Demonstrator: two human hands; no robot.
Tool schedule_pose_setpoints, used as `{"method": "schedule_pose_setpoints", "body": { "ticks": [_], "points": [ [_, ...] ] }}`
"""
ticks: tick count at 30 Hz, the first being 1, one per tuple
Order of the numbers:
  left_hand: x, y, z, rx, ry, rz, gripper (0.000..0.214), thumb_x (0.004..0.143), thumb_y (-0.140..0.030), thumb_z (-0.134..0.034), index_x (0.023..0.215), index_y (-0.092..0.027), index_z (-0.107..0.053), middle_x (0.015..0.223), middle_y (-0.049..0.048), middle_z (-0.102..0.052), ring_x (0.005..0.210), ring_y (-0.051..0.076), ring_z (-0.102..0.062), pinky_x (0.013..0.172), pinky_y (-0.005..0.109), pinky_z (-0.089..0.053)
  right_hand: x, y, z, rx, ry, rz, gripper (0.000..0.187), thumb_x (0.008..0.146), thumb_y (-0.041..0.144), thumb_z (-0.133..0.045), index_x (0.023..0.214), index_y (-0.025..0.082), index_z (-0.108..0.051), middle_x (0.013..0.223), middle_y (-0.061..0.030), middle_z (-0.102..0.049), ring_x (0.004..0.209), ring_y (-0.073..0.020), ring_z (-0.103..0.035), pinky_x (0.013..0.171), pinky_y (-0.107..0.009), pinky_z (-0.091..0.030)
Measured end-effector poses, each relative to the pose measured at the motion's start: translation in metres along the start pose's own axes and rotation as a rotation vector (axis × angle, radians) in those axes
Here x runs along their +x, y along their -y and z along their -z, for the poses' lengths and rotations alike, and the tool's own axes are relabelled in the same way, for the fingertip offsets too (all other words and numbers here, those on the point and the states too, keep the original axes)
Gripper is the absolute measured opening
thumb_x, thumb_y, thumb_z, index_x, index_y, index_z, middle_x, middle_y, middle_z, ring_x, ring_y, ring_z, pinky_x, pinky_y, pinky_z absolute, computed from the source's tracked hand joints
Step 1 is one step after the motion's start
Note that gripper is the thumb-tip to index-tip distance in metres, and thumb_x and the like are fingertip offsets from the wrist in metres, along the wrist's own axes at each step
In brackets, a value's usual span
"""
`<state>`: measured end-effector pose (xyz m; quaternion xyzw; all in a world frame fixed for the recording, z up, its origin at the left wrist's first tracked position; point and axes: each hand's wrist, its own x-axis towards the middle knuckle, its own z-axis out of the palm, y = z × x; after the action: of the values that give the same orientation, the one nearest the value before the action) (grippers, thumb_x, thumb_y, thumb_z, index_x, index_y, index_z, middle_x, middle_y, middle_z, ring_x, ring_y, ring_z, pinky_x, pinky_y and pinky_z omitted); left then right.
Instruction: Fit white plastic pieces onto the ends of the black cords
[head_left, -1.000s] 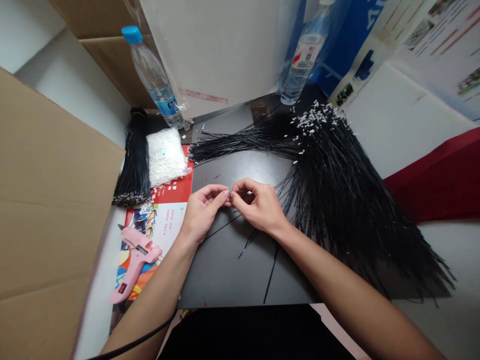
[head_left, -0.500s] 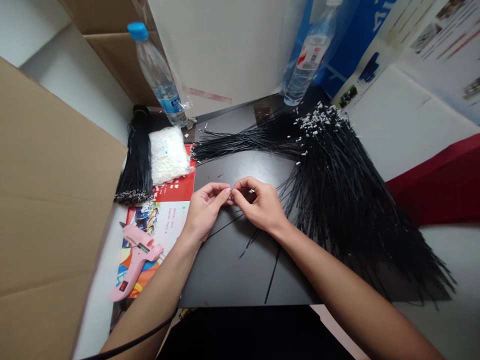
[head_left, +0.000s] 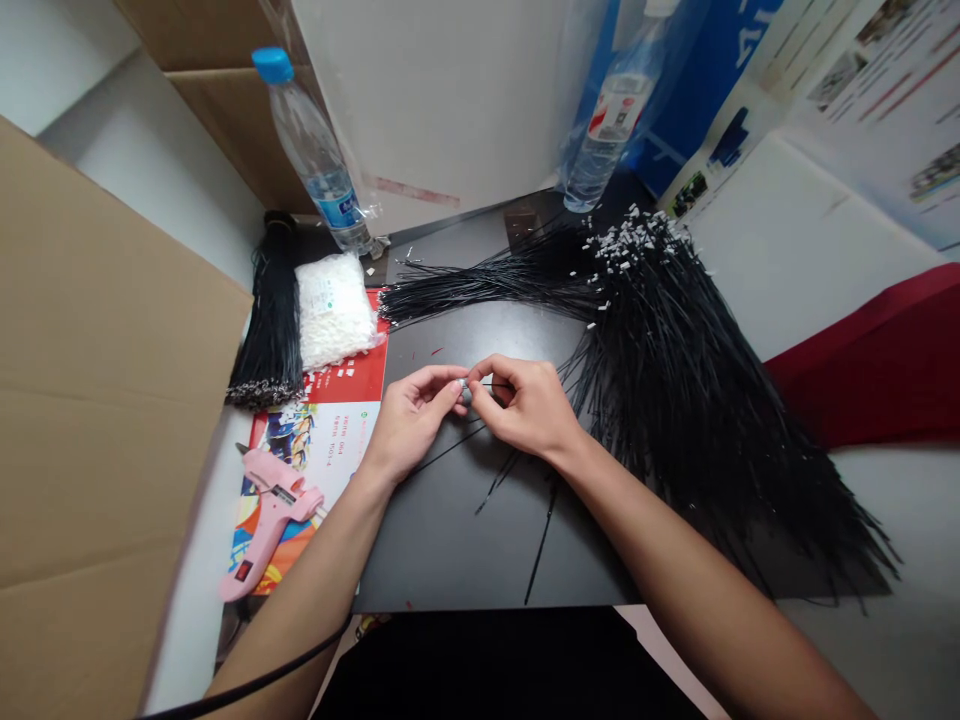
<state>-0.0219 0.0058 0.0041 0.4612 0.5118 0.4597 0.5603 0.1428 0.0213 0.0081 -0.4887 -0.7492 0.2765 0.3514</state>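
Note:
Over the middle of the dark table, my left hand [head_left: 409, 420] and my right hand [head_left: 525, 405] meet fingertip to fingertip. The left thumb and forefinger pinch a small whitish connector [head_left: 465, 392], mostly covered by the fingers. My right hand is closed in a pinch on a thin black wire [head_left: 491, 386] right beside it. Another stretch of black wire [head_left: 450, 446] slants down below the hands. To the right lies a large heap of black wires [head_left: 675, 380] with white connectors at their upper ends. Behind the hands stretches a bundle of black wires [head_left: 487, 285] with bare metal tips.
A bag of white pieces [head_left: 335, 310] lies at the left beside another black wire bundle [head_left: 271, 310]. A pink glue gun [head_left: 274, 515] rests on printed paper. Two water bottles [head_left: 319, 165] [head_left: 611, 125] stand at the back. A cardboard flap [head_left: 97, 400] borders the left.
Both hands stay together at nearly the same spot. The right fingers have shifted slightly, and more of the whitish piece and the wire shows between them. The view has moved a little.

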Motion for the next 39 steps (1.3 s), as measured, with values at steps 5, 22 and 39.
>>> {"method": "schedule_pose_setpoints", "body": {
  "ticks": [5, 22, 39],
  "points": [
    [0.0004, -0.0014, 0.0005, -0.005, -0.004, 0.01, 0.025, 0.074, -0.038, -0.08, 0.083, -0.016, -0.072, 0.077, 0.003, -0.073, 0.062, 0.013, -0.065, 0.066, 0.028, -0.054, 0.0004, -0.0017, 0.0032, -0.024, 0.027, 0.049, 0.014, 0.083, 0.026, -0.061, 0.08, 0.017, -0.072, 0.054, 0.0051, -0.049, 0.051, -0.008, -0.042, 0.057, -0.022, -0.033],
    [0.0015, -0.0019, -0.0013, -0.146, -0.057, 0.038, 0.03, 0.069, -0.035, -0.082, 0.081, -0.013, -0.066, 0.075, 0.0025, -0.067, 0.065, 0.013, -0.064, 0.053, 0.023, -0.056, 0.0016, -0.0004, -0.001, 0.183, -0.01, -0.072, 0.014, 0.082, 0.023, -0.059, 0.078, 0.015, -0.069, 0.053, 0.0056, -0.051, 0.046, -0.0052, -0.036, 0.049, -0.02, -0.03],
    [0.0008, 0.0013, 0.0015, -0.149, -0.008, 0.082, 0.028, 0.072, -0.035, -0.081, 0.08, -0.012, -0.068, 0.071, -0.0001, -0.066, 0.053, 0.008, -0.062, 0.056, 0.02, -0.05, 0.0002, 0.0029, -0.0048, 0.185, -0.029, -0.04, 0.013, 0.086, 0.022, -0.062, 0.082, 0.016, -0.074, 0.068, 0.0008, -0.069, 0.051, -0.0059, -0.048, 0.053, -0.019, -0.038]
  ]
}}
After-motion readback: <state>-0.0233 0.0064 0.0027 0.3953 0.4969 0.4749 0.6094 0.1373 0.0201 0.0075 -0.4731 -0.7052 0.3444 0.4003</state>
